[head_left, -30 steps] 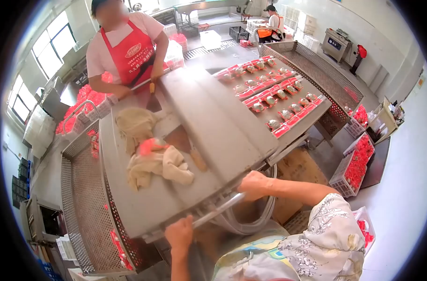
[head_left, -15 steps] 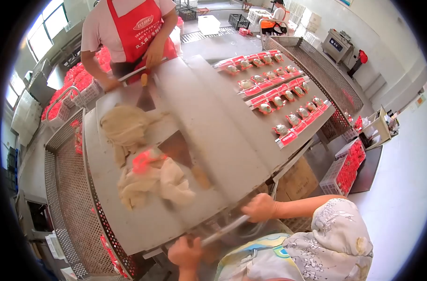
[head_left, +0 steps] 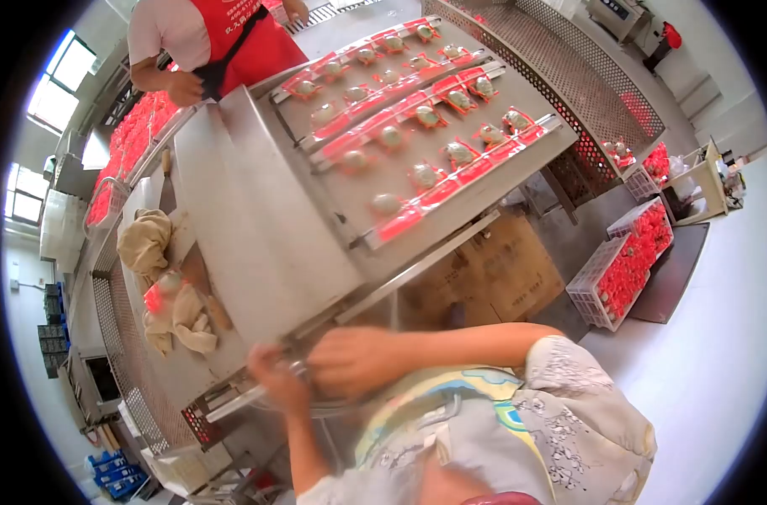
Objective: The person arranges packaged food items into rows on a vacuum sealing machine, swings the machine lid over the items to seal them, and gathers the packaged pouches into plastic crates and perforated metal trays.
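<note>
My left hand (head_left: 276,370) is at the front edge of the metal table, beside the end of a metal handle bar (head_left: 298,369). Motion smears its fingers, so their hold is unclear. Close to its right, my right hand (head_left: 348,362) is curled over the bar, its fingers partly hidden and blurred. Above both hands lies a wide metal cover plate (head_left: 270,227). Right of the plate, rows of clear-and-red packets (head_left: 459,153) with greyish rounded contents lie on the machine bed, their ends along metal strips.
Beige cloths (head_left: 145,240), a red packet (head_left: 154,299) and scrapers (head_left: 197,273) lie on the left part. A co-worker in a red apron (head_left: 253,50) stands across. Perforated metal troughs (head_left: 560,63) flank the table. Crates of red packets (head_left: 623,282) and a cardboard sheet (head_left: 484,269) are at right.
The view has turned and shifted right. My hands have come closer together at the bar. The co-worker's hands have left the far bar and are now apart.
</note>
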The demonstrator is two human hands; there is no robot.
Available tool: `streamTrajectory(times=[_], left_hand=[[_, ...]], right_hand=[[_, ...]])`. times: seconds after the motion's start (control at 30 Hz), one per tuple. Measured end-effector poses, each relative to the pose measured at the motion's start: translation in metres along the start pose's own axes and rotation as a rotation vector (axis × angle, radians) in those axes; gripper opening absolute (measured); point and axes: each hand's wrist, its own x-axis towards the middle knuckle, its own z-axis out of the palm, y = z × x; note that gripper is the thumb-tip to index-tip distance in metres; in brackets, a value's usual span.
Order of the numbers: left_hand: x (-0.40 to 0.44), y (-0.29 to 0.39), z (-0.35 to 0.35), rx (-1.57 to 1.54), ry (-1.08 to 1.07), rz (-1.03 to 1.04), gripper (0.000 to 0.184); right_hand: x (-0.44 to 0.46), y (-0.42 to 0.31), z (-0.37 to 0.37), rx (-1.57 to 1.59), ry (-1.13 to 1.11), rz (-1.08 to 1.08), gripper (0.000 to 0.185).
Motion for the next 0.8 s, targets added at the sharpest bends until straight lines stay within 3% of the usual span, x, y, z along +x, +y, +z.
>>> streamTrajectory(times=[0.03, 0.1, 0.17, 0.23, 0.33, 0.47, 0.67, 0.8], left_hand=[[-0.002, 0.011, 0.038, 0.011, -0.091, 0.123, 0.048], [0.014, 0.072, 0.1, -0.003, -0.356, 0.081, 0.049], [0.03, 0.101, 0.165, -0.112, -0.456, 0.148, 0.056], [0.042, 0.112, 0.215, 0.048, -0.456, 0.244, 0.07], [0.06, 0.106, 0.282, 0.494, -0.372, 0.14, 0.087], [0.085, 0.126, 0.334, 0.679, -0.526, -0.246, 0.1], [0.099, 0.145, 0.375, 0.636, -0.486, -0.167, 0.087], [0.101, 0.132, 0.387, 0.492, -0.382, 0.02, 0.069]], right_hand=[[-0.032, 0.006, -0.029, -0.006, 0.015, 0.107, 0.051], [-0.09, 0.013, -0.09, -0.227, -0.057, 0.447, 0.07], [-0.138, 0.023, -0.14, -0.349, -0.093, 0.658, 0.086], [-0.168, 0.027, -0.182, -0.478, -0.092, 0.784, 0.094], [-0.206, 0.052, -0.22, -0.576, 0.01, 0.922, 0.1], [-0.238, 0.092, -0.267, -0.712, 0.085, 1.111, 0.103], [-0.259, 0.177, -0.339, -0.924, 0.113, 1.326, 0.106], [-0.234, 0.214, -0.344, -0.814, -0.127, 1.393, 0.101]])
